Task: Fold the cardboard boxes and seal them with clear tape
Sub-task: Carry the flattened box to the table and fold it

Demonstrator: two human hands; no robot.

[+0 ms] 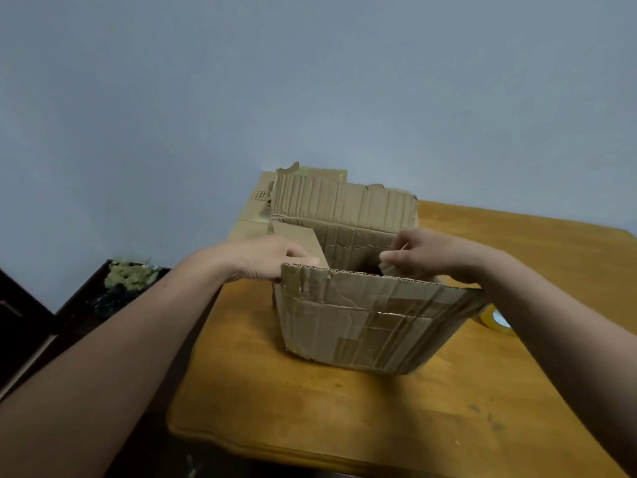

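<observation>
From the head camera, the worn brown corrugated cardboard box [372, 326] stands open-topped on the orange-brown wooden counter [310, 401], with its near flap hanging forward and its torn far flap upright. The left hand [269, 257] is at the box's near-left top corner, fingers [300, 254] curled over the left side flap and gripping it. The right hand [424, 253] is at the box's right side, fingers [396, 257] pinching the edge of the right side flap. The box looks light and empty, but its board is soft and creased, ragged along the edges and patched with old tape, so flaps probably bend away from the score lines. Holding each flap low, near its fold, should steer it better than the frayed tips. A yellowish roll of clear tape [496, 320] lies on the counter just right of the box, partly hidden by the right forearm. Flattened brown cardboard [256, 205] lies directly behind the box. A dark bin of greenish scraps [131, 274] sits well left of it, off the counter.
</observation>
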